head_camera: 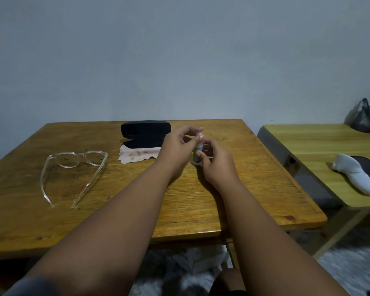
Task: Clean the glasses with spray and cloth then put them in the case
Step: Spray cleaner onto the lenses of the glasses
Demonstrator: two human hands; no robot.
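Both forearms extended; left hand (177,146), right hand (217,162) fingers pinched together.

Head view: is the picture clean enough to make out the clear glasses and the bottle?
Head view: dim, flat light; glasses faint but traceable against the table; spray bottle mostly hidden by left hand and right hand; edges bow from the wide lens; floor at the bottom is blurred.

Single view, head-worn wide-angle cam; looks fwd and down over wooden table (201,199) from its near edge; forearms run up from bottom of frame; grey wall (179,60) fills upper half; second table (320,135) at right margin.
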